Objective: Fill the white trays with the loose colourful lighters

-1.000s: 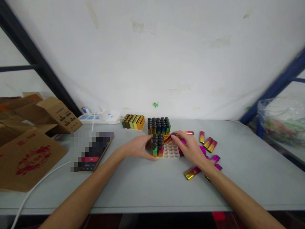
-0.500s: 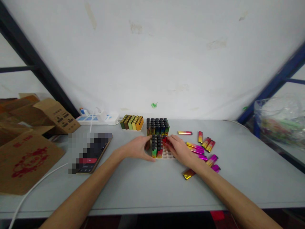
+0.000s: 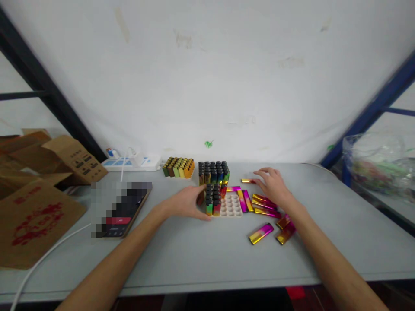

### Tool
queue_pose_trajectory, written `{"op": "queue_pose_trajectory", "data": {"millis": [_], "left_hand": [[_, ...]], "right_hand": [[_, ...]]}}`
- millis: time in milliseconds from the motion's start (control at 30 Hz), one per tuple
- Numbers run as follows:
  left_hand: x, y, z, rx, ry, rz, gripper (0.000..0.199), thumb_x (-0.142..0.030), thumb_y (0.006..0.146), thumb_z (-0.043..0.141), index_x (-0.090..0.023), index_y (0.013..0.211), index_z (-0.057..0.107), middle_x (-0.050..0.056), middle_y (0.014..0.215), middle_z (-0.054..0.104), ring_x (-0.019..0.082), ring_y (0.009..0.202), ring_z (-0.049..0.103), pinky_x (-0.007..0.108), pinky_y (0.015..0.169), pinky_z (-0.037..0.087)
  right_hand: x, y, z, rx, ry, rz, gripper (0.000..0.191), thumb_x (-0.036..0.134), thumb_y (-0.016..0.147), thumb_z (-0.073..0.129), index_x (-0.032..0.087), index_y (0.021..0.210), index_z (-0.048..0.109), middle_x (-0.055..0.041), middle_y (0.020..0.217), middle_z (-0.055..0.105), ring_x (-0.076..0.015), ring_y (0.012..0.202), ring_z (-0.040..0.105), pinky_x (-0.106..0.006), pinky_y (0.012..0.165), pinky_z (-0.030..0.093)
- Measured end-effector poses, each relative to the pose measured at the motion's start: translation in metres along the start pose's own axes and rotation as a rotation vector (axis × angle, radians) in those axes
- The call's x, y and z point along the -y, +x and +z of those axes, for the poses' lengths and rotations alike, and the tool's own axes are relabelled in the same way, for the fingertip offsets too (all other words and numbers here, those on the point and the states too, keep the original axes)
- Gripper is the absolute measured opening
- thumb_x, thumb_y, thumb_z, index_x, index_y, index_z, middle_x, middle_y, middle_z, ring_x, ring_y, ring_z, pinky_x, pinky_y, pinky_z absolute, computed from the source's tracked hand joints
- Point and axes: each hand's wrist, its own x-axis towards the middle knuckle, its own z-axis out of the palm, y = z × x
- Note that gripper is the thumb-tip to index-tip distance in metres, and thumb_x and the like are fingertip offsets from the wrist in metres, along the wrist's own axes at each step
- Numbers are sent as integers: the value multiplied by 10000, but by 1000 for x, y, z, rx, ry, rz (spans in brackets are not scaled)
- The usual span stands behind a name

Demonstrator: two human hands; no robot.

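Note:
My left hand [image 3: 186, 202] curves round the left side of a white tray [image 3: 234, 206], its thumb at the near corner and its fingers partly hidden behind the lighters. Upright lighters [image 3: 213, 201] with black tops fill the tray's left columns, green and red ones among them. A single red lighter [image 3: 223, 191] stands at the back of the following column. My right hand [image 3: 274, 188] is over the right side of the table, fingers apart and bent. Its fingertips are by the red end of a lying yellow-red lighter [image 3: 247, 180]; contact is unclear.
Loose yellow-purple lighters [image 3: 261, 233] lie right of the tray. Behind stand a block of dark-topped lighters [image 3: 214, 172] and a tray of yellow-green lighters [image 3: 179, 167]. At left are a phone [image 3: 126, 220], a power strip [image 3: 149, 163] and a cardboard box [image 3: 42, 224]; at right, a plastic bag [image 3: 379, 168].
My right hand has moved from the tray to the right and away from me, uncovering the empty tray holes and the red lighter in the tray. My left hand stays at the tray.

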Motion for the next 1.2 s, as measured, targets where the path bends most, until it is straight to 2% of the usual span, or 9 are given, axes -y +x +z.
{"op": "queue_pose_trajectory", "data": {"millis": [133,267,400,567,700,800,967,1067,1200], "left_hand": [[0,0,-1,14,-3,3,743,-710,631,873,-164,1076,637,58,923,726,263,785,649,316,637,441],[-2,0,-1,13,15,-12,734,-725,633,862,-172,1057,631,59,922,725,262,778,646,318,635,444],[0,0,0,3,10,-10,728,-728,623,866,-177,1037,631,53,901,719,265,779,648,321,631,447],[1,0,0,4,-23,2,736,-705,630,880,-171,1076,641,68,950,741,270,800,664,325,650,469],[0,-1,0,10,-21,-10,704,-682,631,884,-181,1061,639,51,922,735,249,772,652,306,624,451],[-1,-1,0,14,-20,-12,687,-671,638,882,-183,1055,636,42,910,729,244,769,649,303,624,443],[-1,-1,-1,11,-35,-1,667,-665,642,879,-187,1041,640,35,902,720,249,774,651,309,625,438],[-2,-1,0,8,-26,-15,660,-675,642,872,-190,1016,626,31,876,705,240,742,635,310,608,428],[-1,-1,1,10,-10,-23,663,-681,631,876,-202,990,591,28,863,697,241,733,633,312,606,421]], "right_hand": [[-20,-2,11,102,-58,-11,351,366,1069,546,242,1321,758,-180,1391,675,-342,1347,566,-536,1111,483],[-30,-3,5,128,-28,14,374,388,1048,596,231,1356,737,-173,1401,682,-319,1299,622,-488,1120,499],[-51,-6,-12,104,-61,233,393,382,1026,616,174,1337,737,-196,1278,739,-331,1184,696,-470,1050,544],[-67,-12,-27,219,-19,405,456,524,989,659,138,1199,777,-199,1169,794,-336,1069,755,-438,944,582],[-53,-9,-28,280,87,389,436,530,973,694,144,1151,788,-162,1041,835,-307,940,786,-386,840,596],[-35,-4,-27,286,143,323,353,442,968,712,159,1162,794,-148,1101,837,-293,961,793,-357,838,593],[-16,0,-30,311,183,314,284,276,949,681,160,1176,807,-139,1123,837,-294,996,797,-351,873,591],[-14,-3,-36,229,299,332,304,366,990,626,175,1124,821,-144,1156,828,-308,1034,784,-389,922,587],[-4,-7,-47,75,789,384,467,595,965,660,175,1131,779,-150,1147,811,-302,1038,761,-417,927,591]]}}
